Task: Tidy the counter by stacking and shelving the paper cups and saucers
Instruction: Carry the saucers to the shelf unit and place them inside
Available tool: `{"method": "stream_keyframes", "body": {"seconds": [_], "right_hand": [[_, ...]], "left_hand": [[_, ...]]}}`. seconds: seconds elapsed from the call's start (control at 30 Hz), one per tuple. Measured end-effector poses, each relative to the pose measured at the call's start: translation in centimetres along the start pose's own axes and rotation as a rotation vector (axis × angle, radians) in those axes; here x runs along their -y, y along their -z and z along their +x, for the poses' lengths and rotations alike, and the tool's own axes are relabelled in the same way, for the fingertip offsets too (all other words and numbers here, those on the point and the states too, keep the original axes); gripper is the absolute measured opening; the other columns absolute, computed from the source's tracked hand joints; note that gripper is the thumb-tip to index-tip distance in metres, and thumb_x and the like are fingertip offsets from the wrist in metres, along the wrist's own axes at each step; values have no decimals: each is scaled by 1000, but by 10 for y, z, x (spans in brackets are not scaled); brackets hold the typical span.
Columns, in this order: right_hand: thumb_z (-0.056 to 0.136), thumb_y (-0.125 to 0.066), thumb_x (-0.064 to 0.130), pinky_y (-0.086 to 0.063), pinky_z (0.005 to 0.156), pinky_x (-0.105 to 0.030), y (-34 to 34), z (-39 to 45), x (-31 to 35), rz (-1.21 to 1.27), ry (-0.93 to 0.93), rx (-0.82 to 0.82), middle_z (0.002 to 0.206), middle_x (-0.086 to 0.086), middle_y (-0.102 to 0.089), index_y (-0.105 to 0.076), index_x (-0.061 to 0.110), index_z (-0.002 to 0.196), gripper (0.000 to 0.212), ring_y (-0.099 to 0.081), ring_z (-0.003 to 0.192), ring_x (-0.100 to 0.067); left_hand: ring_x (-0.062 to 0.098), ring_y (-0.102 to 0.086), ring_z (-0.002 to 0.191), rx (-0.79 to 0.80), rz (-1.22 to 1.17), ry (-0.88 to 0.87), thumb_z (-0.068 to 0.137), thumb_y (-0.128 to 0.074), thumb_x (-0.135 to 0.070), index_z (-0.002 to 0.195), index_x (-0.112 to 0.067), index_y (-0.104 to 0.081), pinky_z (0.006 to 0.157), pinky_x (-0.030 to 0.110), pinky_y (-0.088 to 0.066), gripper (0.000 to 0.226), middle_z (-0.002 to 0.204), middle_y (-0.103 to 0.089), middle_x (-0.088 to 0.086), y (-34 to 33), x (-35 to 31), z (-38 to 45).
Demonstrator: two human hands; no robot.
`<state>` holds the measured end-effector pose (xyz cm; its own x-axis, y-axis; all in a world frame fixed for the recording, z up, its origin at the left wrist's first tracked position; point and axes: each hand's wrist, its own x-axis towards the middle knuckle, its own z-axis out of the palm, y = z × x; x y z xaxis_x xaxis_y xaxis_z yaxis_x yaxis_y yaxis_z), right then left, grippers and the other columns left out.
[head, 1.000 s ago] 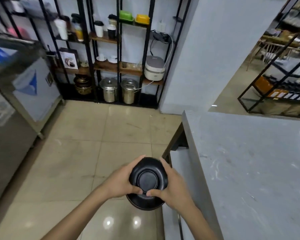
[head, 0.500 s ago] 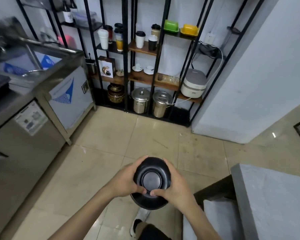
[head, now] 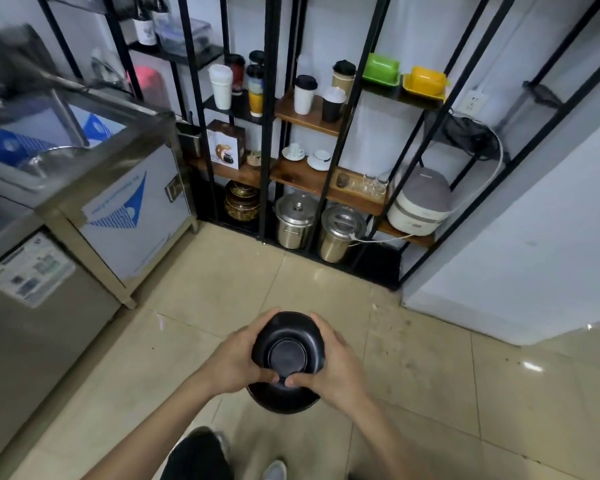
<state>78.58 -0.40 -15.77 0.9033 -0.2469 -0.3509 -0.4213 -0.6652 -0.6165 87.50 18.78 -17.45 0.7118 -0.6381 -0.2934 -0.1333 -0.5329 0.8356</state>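
Observation:
A stack of black saucers (head: pixel 287 355) is held at waist height over the tiled floor. My left hand (head: pixel 238 358) grips its left side and my right hand (head: pixel 335 363) grips its right side, thumbs meeting at the near rim. Straight ahead stands a black metal shelving rack (head: pixel 267 133) with wooden shelves. Paper cups with lids (head: pixel 305 94) stand on its upper wooden shelf, and more cups (head: pixel 220 85) on the shelf to the left. White saucers with a cup (head: pixel 293 152) rest on the middle shelf.
A stainless steel counter unit (head: pixel 125 202) runs along the left. Two steel pots (head: pixel 295 220) and a rice cooker (head: pixel 421 202) with a trailing cord occupy the rack's low shelves. A white wall corner (head: pixel 516 254) juts in at the right. My shoes (head: pixel 274 469) show below.
The view has turned left and moved toward the rack, which now looks nearer. The grey counter on the right has left the view. Both hands keep the same grip on the saucers.

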Motion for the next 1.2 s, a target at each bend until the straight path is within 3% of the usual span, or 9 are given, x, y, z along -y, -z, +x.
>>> {"method": "stream_keyframes", "body": {"seconds": [0.13, 0.3, 0.47, 0.83, 1.1, 1.2], "right_hand": [[54, -94, 48, -48, 104, -37, 10, 62, 14, 1, -9, 33, 139, 3, -52, -12, 50, 154, 129, -55, 126, -22], [56, -93, 46, -46, 106, -38, 25, 149, 35, 20, -52, 23, 138, 4, -52, -12, 48, 155, 128, -53, 128, -21], [61, -92, 34, -45, 108, -38, 40, 235, 56, 49, -113, 31, 137, 2, -53, -15, 44, 157, 123, -53, 127, -21], [66, -89, 33, -40, 107, -28, 50, 366, 60, 91, -184, 90, 141, 6, -54, -16, 42, 158, 117, -52, 127, -17], [72, -82, 18, -41, 112, -39, 75, 456, 31, 88, -166, 231, 145, 5, -51, -20, 35, 159, 107, -47, 133, -21], [82, -72, 8, -44, 110, -39, 85, 497, 11, 123, -158, 277, 136, -1, -53, -22, 41, 156, 95, -53, 128, -24]], "left_hand": [[15, -55, 132, 12, -1, 18, 68, -93, -14, 151, -50, -17, 115, 35, -45, 118, 145, -56, -4, 30, 11, 55], [7, -57, 127, 62, -6, 16, 67, -92, -17, 160, -38, -20, 110, 23, -46, 119, 141, -58, -11, 75, 23, 141], [12, -58, 128, 97, -12, 28, 68, -91, -15, 152, -52, -15, 112, 32, -47, 119, 141, -58, -6, 120, 32, 224], [18, -61, 126, 145, 40, 81, 68, -86, -28, 134, -77, -9, 108, 38, -51, 113, 141, -61, 0, 175, 58, 352], [24, -54, 135, 144, -5, 214, 71, -84, -23, 149, -59, -14, 115, 43, -46, 111, 147, -56, 5, 171, 68, 429], [23, -53, 138, 114, -31, 237, 81, -76, -7, 153, -51, -19, 118, 36, -44, 101, 149, -55, 5, 166, 72, 466]]}}
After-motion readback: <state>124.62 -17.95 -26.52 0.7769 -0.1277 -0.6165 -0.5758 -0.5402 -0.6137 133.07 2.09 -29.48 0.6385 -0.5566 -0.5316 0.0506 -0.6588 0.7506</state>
